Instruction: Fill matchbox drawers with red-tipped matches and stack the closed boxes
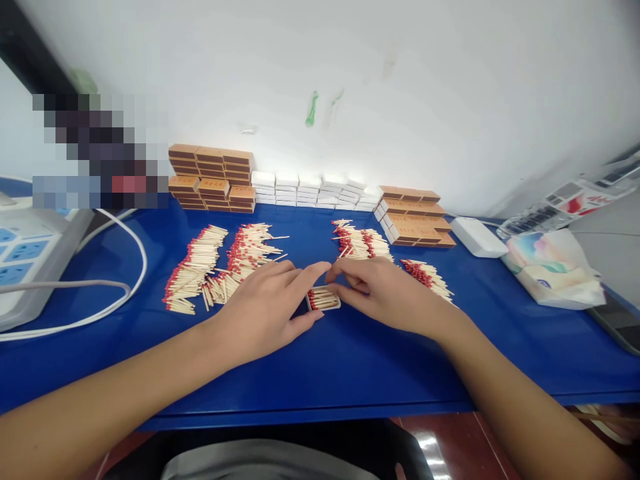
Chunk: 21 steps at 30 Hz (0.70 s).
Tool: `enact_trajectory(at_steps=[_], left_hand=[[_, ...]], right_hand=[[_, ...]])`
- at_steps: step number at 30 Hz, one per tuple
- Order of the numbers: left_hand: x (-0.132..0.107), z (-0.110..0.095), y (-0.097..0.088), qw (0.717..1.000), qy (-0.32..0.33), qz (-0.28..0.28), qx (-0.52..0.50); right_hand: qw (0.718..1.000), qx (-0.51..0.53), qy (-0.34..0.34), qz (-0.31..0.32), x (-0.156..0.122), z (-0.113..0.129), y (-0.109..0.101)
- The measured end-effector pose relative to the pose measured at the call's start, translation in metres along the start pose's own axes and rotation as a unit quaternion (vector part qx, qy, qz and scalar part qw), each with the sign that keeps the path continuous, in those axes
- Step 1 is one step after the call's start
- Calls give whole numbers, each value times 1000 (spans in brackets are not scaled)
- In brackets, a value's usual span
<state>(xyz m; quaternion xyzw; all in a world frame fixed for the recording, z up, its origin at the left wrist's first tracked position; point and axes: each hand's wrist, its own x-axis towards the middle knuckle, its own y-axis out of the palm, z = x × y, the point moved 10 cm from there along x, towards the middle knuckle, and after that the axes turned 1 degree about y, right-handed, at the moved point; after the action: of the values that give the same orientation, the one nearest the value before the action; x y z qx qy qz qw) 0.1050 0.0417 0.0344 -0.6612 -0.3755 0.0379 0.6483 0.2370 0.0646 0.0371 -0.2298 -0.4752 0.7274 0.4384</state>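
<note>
A small white matchbox tray [325, 307] lies on the blue table between my hands, with a layer of red-headed matches [323, 297] in it. My left hand [273, 300] holds the tray from its left side, thumb at the near edge and index finger stretched along the far edge. At the tray's right end, my right hand [383, 290] has its fingers curled and its fingertips pressed close together over the matches. Whatever is between those fingertips is hidden. Piles of loose matches lie beyond my left hand [197, 267] and behind my right hand [367, 243].
Orange-brown matchboxes [215, 190] stand stacked at the back left, more matchboxes [415, 223] at the back right. Stacked white trays [300, 190] line the wall between them. A power strip [30, 260] with white cables is left; a white box [479, 237] and tissue pack [553, 270] are right.
</note>
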Motion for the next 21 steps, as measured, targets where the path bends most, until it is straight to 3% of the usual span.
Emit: enact_trajectory(at_steps=[4,7,15,21], left_hand=[[0,-1,-2,1000,-7,1,4],[1,-1,-4,1000,-9,0,1],[1,-3,-6,1000,-2,-12,7],[0,-1,-3,1000,-8,-1,0]], right_hand=[[995,-35,32,-91,-6,-27,-37],[988,-92,69,-100,-10,-52,-52],[991,-101,87,11,-7,-63,-29],[990,-81,103,42,-6,-68,-19]])
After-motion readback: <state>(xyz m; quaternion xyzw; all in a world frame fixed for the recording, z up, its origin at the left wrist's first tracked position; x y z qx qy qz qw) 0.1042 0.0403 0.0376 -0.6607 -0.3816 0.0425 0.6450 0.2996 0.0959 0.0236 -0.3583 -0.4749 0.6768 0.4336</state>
